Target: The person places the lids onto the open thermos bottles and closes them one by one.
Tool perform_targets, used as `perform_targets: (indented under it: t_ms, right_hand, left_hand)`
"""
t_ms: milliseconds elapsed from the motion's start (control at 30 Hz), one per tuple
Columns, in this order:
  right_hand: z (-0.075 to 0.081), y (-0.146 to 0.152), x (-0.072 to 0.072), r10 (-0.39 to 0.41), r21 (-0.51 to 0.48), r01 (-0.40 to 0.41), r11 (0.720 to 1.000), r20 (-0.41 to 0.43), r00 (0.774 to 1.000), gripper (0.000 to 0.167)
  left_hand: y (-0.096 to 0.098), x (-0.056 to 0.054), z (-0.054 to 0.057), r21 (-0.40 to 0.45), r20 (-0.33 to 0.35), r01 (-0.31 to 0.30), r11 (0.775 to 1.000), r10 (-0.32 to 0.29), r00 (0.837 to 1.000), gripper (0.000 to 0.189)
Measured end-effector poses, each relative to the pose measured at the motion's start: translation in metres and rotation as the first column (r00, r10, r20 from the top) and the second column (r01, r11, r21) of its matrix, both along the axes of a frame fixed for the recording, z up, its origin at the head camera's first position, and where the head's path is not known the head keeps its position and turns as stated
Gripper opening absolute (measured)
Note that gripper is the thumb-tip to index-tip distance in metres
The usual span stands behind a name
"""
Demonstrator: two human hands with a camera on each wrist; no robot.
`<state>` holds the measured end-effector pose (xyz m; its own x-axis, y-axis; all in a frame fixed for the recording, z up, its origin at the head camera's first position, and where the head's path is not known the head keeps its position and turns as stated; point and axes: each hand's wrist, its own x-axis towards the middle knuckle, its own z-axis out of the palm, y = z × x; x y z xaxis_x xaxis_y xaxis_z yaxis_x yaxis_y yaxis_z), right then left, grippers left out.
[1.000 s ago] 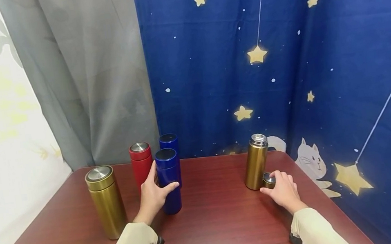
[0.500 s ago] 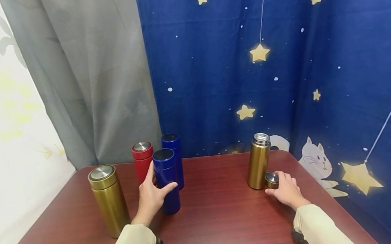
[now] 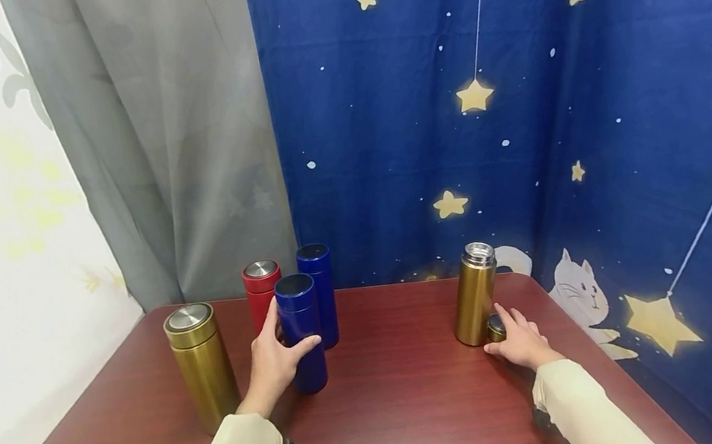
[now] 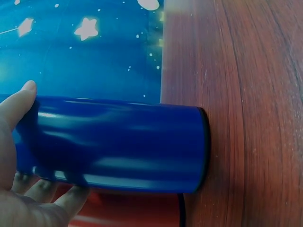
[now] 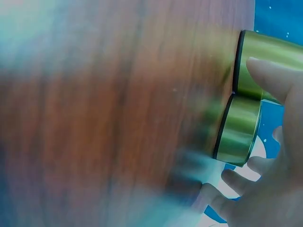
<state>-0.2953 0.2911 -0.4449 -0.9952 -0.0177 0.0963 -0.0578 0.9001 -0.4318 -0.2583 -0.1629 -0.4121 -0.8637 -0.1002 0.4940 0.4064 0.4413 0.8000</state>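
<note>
My left hand (image 3: pixel 272 362) grips the front blue thermos bottle (image 3: pixel 301 315), which stands upright with its lid on. In the left wrist view, the thumb and fingers lie on opposite sides of the blue body (image 4: pixel 123 142). On the right, a gold thermos bottle (image 3: pixel 474 298) stands with its steel mouth bare. Its gold lid (image 3: pixel 495 327) sits at the foot of that bottle, touching it in the right wrist view. My right hand (image 3: pixel 522 343) is beside the lid with fingers spread, holding nothing. The thumb (image 5: pixel 270 78) overlaps the gold body there.
A red thermos bottle (image 3: pixel 261 302) stands behind my left hand, partly hidden. A second blue bottle (image 3: pixel 322 286) is just behind the gripped one. A wide gold thermos bottle (image 3: pixel 205 373) stands at left on the reddish wooden table (image 3: pixel 400 404). Curtains (image 3: pixel 382 113) hang behind.
My left hand and the front blue bottle have shifted slightly left relative to the bottles behind. My right hand's fingers have come off the gold lid and spread apart.
</note>
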Motion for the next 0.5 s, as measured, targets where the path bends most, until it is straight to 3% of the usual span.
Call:
perform_targets:
  t_ms: [500]
  right_hand:
    - [-0.0004, 0.0042, -0.0109, 0.005, 0.024, -0.005, 1.0, 0.021, 1.0, 0.095]
  left_hand:
    - [-0.0068, 0.0047, 0.0012, -0.015, 0.019, -0.027, 1.0, 0.027, 0.999, 0.108]
